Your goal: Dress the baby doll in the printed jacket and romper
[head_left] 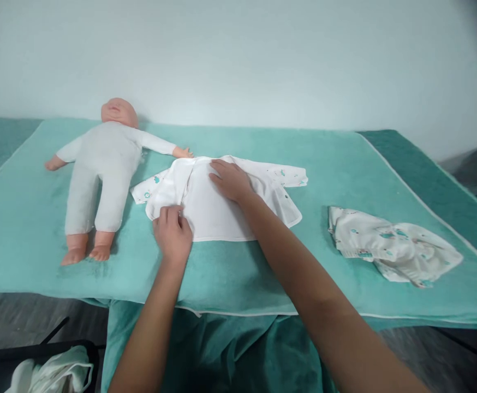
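Observation:
A white baby shirt (218,213) lies spread open on the green cover, its plain inner side facing up and its sleeves out to both sides. Small green prints show on the sleeves. My left hand (173,232) is at the shirt's lower left, fingers curled on the edge of the left front panel. Higher up, near the neckline, my right hand (232,181) rests flat on the fabric with fingers stretched out. Left of the shirt a baby doll (105,147) in a white body lies on its back, one hand touching or close to the collar.
A bunched printed baby garment (394,245) lies on the right of the green-covered table (263,278). A pale wall (238,65) stands behind. At the lower left, white cloth (58,371) sits on a black chair (87,349).

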{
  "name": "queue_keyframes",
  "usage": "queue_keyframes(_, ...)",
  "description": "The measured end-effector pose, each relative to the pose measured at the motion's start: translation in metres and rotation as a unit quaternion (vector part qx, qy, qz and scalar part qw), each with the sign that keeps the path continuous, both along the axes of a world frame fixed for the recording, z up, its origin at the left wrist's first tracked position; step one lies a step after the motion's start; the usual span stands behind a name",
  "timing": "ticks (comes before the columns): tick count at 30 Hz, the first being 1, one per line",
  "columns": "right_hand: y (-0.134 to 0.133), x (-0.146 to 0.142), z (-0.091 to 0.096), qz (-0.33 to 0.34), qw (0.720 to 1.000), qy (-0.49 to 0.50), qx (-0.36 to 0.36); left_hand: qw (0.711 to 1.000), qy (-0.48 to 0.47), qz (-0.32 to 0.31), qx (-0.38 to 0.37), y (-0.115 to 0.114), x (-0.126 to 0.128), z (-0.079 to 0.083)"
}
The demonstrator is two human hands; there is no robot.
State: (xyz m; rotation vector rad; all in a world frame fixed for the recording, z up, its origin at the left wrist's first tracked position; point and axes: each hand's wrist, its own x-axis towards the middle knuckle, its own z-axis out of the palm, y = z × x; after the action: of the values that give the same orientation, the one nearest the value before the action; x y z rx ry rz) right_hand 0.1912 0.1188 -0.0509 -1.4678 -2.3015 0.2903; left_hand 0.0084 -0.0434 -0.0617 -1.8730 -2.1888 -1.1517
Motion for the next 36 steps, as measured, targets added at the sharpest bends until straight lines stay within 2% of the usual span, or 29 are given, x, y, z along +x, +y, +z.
queue_keyframes(4, -0.013, 0.018, -0.002, -0.027, 1.000, -0.004, 0.014, 1.000, 0.007, -0.004, -0.006, 0.000, 0.000, 0.000)
queue_keyframes(8, -0.028, 0.019, -0.005, -0.062, 0.997, -0.029, 0.027, 1.000, 0.009, -0.006, -0.012, 0.001, -0.002, -0.003)
queue_keyframes(13, -0.020, 0.017, -0.004, -0.102, 0.992, -0.071, -0.017, 1.000, 0.002, -0.014, -0.012, 0.001, -0.002, -0.003)
queue_keyframes(16, -0.009, 0.017, -0.004, -0.099, 0.992, -0.073, -0.039, 1.000, -0.007, -0.028, 0.007, 0.001, -0.004, -0.002)
queue_keyframes(18, -0.008, 0.015, -0.006, -0.096, 0.992, -0.073, -0.027, 0.999, -0.013, -0.041, 0.021, 0.001, -0.004, -0.004)
queue_keyframes(22, -0.025, 0.012, -0.010, -0.083, 0.992, -0.096, 0.012, 0.997, -0.041, -0.058, 0.036, -0.001, -0.003, -0.005)
queue_keyframes(24, -0.037, 0.013, -0.011, -0.059, 0.992, -0.111, 0.008, 0.994, -0.066, -0.082, 0.040, -0.005, -0.008, 0.004)
queue_keyframes(27, -0.045, 0.015, -0.008, -0.006, 0.994, -0.109, -0.006, 0.988, -0.094, -0.112, 0.050, -0.014, -0.035, 0.036)
queue_keyframes(29, -0.039, 0.007, -0.004, 0.026, 0.996, -0.080, -0.001, 0.989, -0.098, -0.086, 0.068, -0.020, -0.069, 0.061)
queue_keyframes(31, -0.024, -0.017, 0.002, 0.033, 0.999, -0.027, 0.006, 0.993, -0.080, -0.037, 0.074, -0.021, -0.112, 0.078)
queue_keyframes(33, -0.004, -0.057, 0.009, 0.022, 0.999, 0.038, 0.012, 0.998, -0.059, 0.016, 0.034, -0.018, -0.154, 0.082)
queue_keyframes(36, 0.027, -0.136, 0.017, 0.038, 0.993, 0.104, 0.036, 0.991, -0.068, 0.048, -0.103, -0.007, -0.201, 0.069)
